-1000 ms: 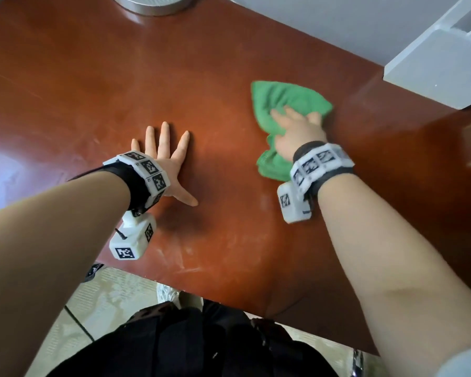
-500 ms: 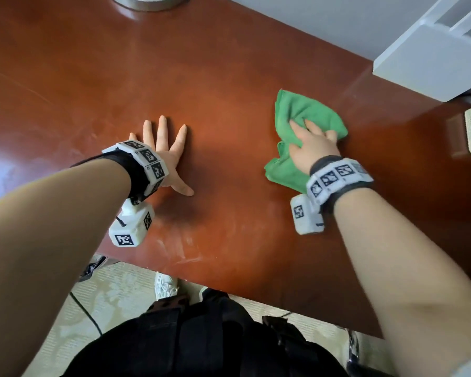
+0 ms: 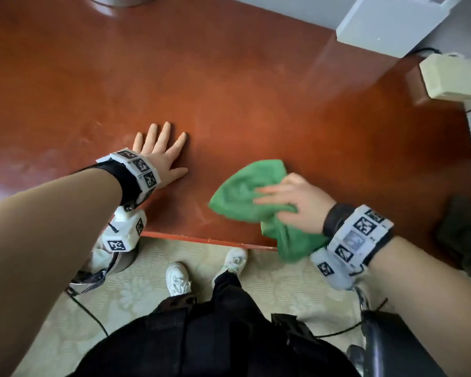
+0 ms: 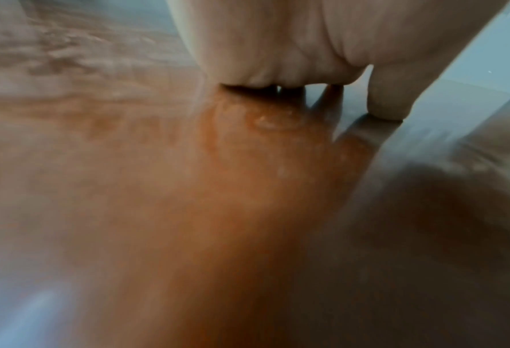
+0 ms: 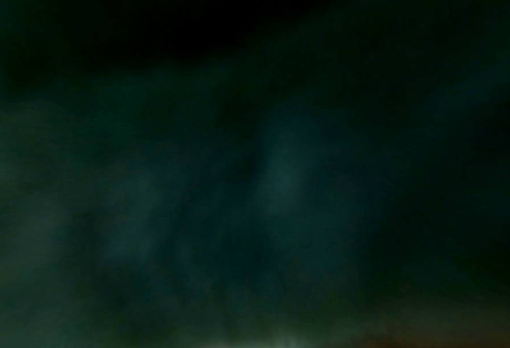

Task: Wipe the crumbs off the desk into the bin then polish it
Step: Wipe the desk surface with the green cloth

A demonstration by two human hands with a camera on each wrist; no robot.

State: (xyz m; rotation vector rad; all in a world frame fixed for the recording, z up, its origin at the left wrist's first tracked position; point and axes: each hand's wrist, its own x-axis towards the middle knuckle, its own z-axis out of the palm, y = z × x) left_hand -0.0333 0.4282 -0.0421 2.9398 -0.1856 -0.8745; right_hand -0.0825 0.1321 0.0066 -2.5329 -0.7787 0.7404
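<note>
The red-brown desk (image 3: 229, 91) fills the head view. My left hand (image 3: 161, 151) lies flat on it with fingers spread, left of centre. In the left wrist view the left hand's palm (image 4: 277, 47) presses on the glossy desk top (image 4: 188, 212). My right hand (image 3: 291, 200) presses a crumpled green cloth (image 3: 237, 191) onto the desk at its near edge, its blurred fingers stretched out over the cloth. Part of the cloth hangs over the edge. The right wrist view is dark and greenish, showing nothing distinct. No crumbs can be made out.
A white box (image 3: 386, 23) and a cream box (image 3: 452, 77) stand at the desk's back right. A round metal base (image 3: 120, 0) sits at the back. A metal-rimmed container (image 3: 120, 262) stands on the floor under the near edge, and a black chair (image 3: 392, 344) is at lower right.
My right hand has swept the green cloth from the far right of the desk back to the near edge. My left hand stays flat in place.
</note>
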